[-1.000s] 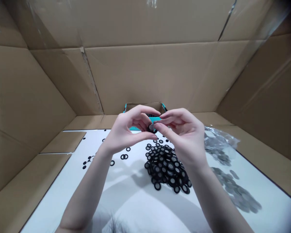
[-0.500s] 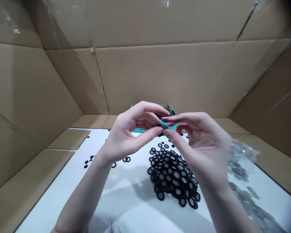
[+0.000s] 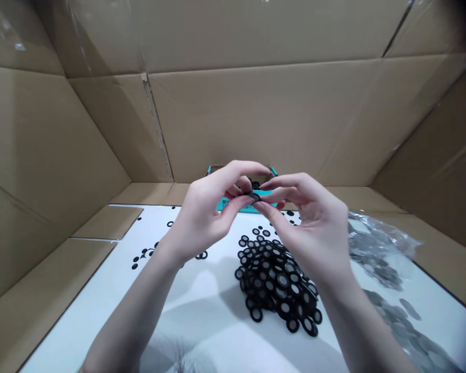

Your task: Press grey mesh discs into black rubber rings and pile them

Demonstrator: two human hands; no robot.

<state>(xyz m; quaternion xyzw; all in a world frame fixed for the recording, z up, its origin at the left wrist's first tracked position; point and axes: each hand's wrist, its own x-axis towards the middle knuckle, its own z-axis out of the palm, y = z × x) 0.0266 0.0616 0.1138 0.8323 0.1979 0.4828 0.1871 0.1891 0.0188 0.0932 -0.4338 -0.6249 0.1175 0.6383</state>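
Ring of black rubber pinched between curled left hand and right hand; large heap of black grey-centred rings unsorted below hands; loose grey metal discs right of hands.

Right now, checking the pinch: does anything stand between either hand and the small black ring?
Nothing visible does: the left hand and right hand both touch the small black ring directly. The teal box sits behind it, not between.
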